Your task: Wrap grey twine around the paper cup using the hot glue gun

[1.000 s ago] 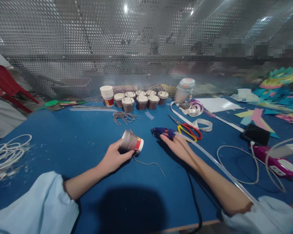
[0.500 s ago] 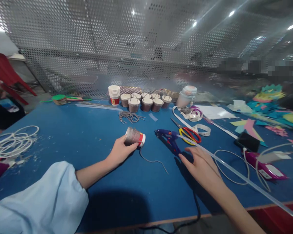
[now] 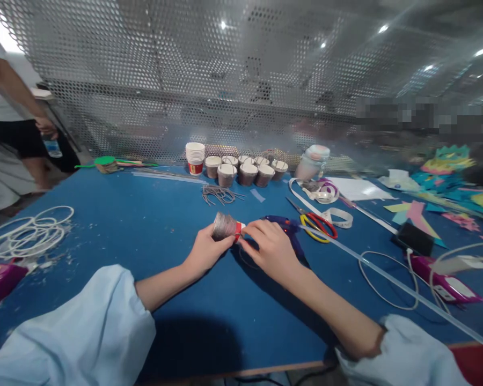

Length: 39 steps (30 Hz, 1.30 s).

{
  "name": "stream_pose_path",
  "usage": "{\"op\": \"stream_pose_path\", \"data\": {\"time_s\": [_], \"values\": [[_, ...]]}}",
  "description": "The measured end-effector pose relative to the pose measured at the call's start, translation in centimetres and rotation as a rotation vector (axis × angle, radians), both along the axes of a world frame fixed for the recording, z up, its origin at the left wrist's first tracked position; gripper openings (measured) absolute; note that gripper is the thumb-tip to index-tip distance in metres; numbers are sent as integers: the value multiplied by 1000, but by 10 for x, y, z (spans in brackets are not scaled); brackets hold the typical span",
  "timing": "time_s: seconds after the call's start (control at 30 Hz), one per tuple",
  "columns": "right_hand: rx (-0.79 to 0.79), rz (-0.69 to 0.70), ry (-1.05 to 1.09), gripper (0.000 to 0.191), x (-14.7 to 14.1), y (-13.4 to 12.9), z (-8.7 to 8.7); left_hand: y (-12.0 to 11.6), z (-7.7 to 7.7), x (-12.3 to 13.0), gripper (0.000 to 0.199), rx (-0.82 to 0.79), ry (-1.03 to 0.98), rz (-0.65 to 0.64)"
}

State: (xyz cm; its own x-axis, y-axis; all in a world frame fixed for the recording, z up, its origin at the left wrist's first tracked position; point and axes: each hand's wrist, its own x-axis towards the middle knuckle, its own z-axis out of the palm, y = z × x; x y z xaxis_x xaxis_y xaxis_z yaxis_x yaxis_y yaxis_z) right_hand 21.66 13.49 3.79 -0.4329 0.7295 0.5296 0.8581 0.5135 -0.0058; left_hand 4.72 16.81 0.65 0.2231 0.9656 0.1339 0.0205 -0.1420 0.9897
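Observation:
My left hand is closed around a small paper cup lying on its side, its rim end to the right. Grey cord is wound about most of the cup; a red and white band stays bare. At that band, the fingertips of my right hand pinch the loose grey cord, though the exact grip is partly hidden. Behind my right hand rests a blue glue gun, half covered, with a long clear glue stick running out its back. Scissors with red and yellow handles lie beside it.
Several cord-wrapped cups and a stack of paper cups stand at the back, with cut cords before them. A jar, measuring tape and phone are rightward. White cord coils at left. A person stands beyond.
My right hand has moved left from beside the glue gun to the cup and closed on the cord. My left hand still holds the cup. A person has come into view at far left.

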Motion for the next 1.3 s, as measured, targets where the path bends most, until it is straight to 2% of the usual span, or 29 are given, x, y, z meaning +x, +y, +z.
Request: {"op": "stream_pose_path", "data": {"time_s": [0.13,0.27,0.53,0.77,1.3], "values": [[-1,-4,65,15,0,3,-13,2,-2,0,28,-23,22,-4],[7,-2,74,18,0,2,-19,2,-1,1,26,-2,80,-1],[84,19,58,20,-2,2,-17,-2,-3,0,26,78,149,-60],[194,39,46,18,-1,3,-14,-7,1,0,24,125,215,-63],[161,73,-71,21,9,5,-11,-3,-2,-2,18,163,298,-158]]}}
